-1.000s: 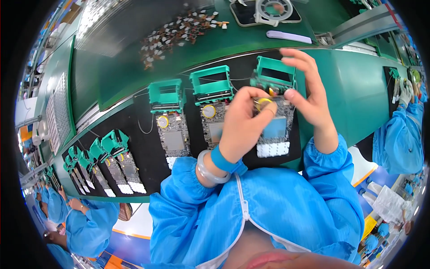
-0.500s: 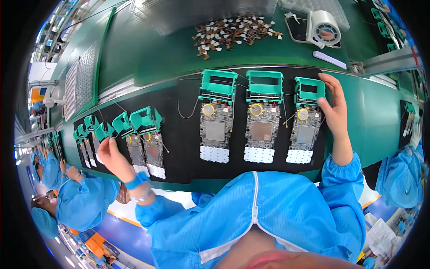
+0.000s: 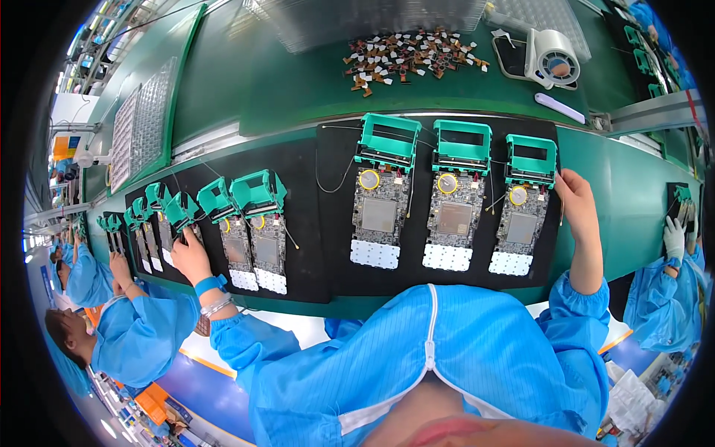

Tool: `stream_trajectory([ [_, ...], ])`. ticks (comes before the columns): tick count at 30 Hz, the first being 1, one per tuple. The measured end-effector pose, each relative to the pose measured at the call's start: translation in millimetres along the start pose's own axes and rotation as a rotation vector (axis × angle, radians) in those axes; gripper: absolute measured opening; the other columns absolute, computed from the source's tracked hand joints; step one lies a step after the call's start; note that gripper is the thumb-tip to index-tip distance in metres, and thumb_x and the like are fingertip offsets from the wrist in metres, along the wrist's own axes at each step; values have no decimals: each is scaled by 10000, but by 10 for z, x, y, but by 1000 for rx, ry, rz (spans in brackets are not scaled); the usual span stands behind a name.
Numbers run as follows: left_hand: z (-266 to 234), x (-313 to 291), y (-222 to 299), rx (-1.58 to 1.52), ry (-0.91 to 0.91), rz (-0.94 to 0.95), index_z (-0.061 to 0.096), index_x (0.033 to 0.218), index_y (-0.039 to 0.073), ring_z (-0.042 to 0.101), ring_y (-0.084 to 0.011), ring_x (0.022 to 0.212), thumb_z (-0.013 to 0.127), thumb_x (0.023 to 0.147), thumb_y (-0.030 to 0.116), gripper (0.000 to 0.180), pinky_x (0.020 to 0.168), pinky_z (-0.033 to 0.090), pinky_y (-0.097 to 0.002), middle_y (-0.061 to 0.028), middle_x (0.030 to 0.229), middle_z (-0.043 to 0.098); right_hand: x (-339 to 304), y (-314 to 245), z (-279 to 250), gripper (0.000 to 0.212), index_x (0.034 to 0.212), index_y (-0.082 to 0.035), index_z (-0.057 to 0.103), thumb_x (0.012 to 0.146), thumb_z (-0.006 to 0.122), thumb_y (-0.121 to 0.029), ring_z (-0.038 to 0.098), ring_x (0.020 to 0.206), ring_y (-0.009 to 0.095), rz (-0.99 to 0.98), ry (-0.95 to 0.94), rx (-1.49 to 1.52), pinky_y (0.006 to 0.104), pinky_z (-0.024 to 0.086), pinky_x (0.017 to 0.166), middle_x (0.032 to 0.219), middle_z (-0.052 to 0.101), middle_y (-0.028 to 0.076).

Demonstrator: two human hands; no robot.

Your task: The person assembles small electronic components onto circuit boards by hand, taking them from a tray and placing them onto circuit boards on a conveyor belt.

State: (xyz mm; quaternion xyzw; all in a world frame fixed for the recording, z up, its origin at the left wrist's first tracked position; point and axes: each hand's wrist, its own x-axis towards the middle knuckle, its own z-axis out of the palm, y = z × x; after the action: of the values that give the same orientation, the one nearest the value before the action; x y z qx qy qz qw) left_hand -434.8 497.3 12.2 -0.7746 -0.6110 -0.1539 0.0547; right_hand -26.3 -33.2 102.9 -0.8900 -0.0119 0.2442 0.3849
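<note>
Three circuit boards lie in a row in front of me: a left one (image 3: 378, 216), a middle one (image 3: 450, 217) and a right one (image 3: 514, 216). Each has a green plastic frame at its far end, a yellow-rimmed coin cell and a white near end. My right hand (image 3: 579, 205) pinches a thin cable (image 3: 561, 214) beside the right board's green frame (image 3: 531, 158). Off to the left, my left hand (image 3: 191, 257) has its fingers closed at another framed board, just under its green frame (image 3: 181, 210); the hand covers most of that board.
More framed boards (image 3: 268, 246) stand on the black mat (image 3: 305, 261). A pile of small flex parts (image 3: 410, 58), a tape dispenser (image 3: 553, 59) and a lilac bar (image 3: 558, 108) lie farther back. Clear plastic trays (image 3: 138, 134) are at far left. Co-workers (image 3: 145, 328) work on both sides.
My right hand has slid down from the right frame's side and now pinches at its lower corner. My left hand stays by the left boards. The whole view has shifted slightly.
</note>
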Motion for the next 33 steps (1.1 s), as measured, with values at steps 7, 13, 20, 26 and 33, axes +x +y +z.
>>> stream_trajectory([
  [7, 23, 126, -118, 63, -45, -79, 586, 1041, -41, 503, -414, 1031, 471, 844, 552, 635, 908, 379, -464, -282, 1076, 558, -125, 117, -111, 382, 1251, -14, 440, 885, 536, -63, 560, 929, 103, -157, -318, 419, 250, 422, 851, 1012, 608, 37],
  [13, -7, 222, -340, -389, -196, -82, 582, 912, -79, 571, -204, 745, 677, 769, 490, 594, 704, 457, -304, -127, 804, 604, -26, 199, -254, 443, 1329, -8, 400, 897, 494, -36, 550, 1036, 140, -145, -211, 338, 276, 400, 922, 1138, 588, 77],
  [20, -184, 343, -396, -691, -399, -26, 533, 792, 12, 399, -68, 623, 745, 764, 300, 358, 543, 329, -209, 21, 684, 447, -238, 190, 51, 423, 1322, 20, 397, 925, 494, -90, 478, 1136, 151, -168, 58, 186, 265, 342, 976, 1239, 527, 98],
  [26, -466, 566, -223, -752, -662, 149, 551, 867, 45, 395, -33, 643, 709, 790, 174, 218, 544, 316, -185, 56, 717, 453, -123, 830, -211, 374, 1260, -13, 466, 907, 529, -122, 535, 1003, 172, -123, 391, -115, 280, 403, 881, 1097, 584, 116],
  [33, -481, 853, -236, -929, -947, 302, 554, 972, 19, 463, -45, 695, 704, 752, 66, 271, 629, 389, -181, 25, 813, 508, -678, -654, 737, 384, 1266, -67, 493, 894, 544, -146, 489, 1153, 216, -396, 805, -565, 331, 376, 945, 1235, 535, 106],
])
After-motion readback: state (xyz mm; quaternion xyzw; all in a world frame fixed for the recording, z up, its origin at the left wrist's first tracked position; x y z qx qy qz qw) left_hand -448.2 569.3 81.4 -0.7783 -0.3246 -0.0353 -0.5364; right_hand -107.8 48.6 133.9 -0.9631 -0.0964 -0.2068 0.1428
